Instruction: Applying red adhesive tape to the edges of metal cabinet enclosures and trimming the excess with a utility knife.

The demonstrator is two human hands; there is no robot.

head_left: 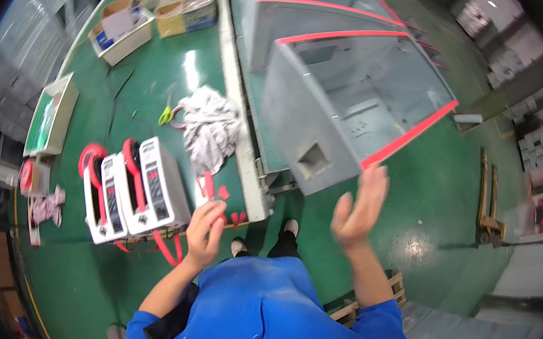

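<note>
The left hand point(206, 224) pinches a short red tape strip point(208, 184) beside the white tape dispensers point(135, 191) on the green surface point(139, 97). The right hand point(359, 210), open and empty, rests near the red-taped rim of the grey sheet-metal housing point(332, 109) at one o'clock. To my eye the strip should go on taut, pressed flat along that edge.

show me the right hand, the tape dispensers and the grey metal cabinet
right hand point(357, 209), head view, on the open palm
tape dispensers point(156, 186), head view, on the white side of the nearer one
grey metal cabinet point(293, 128), head view, on its outer side panel
</note>
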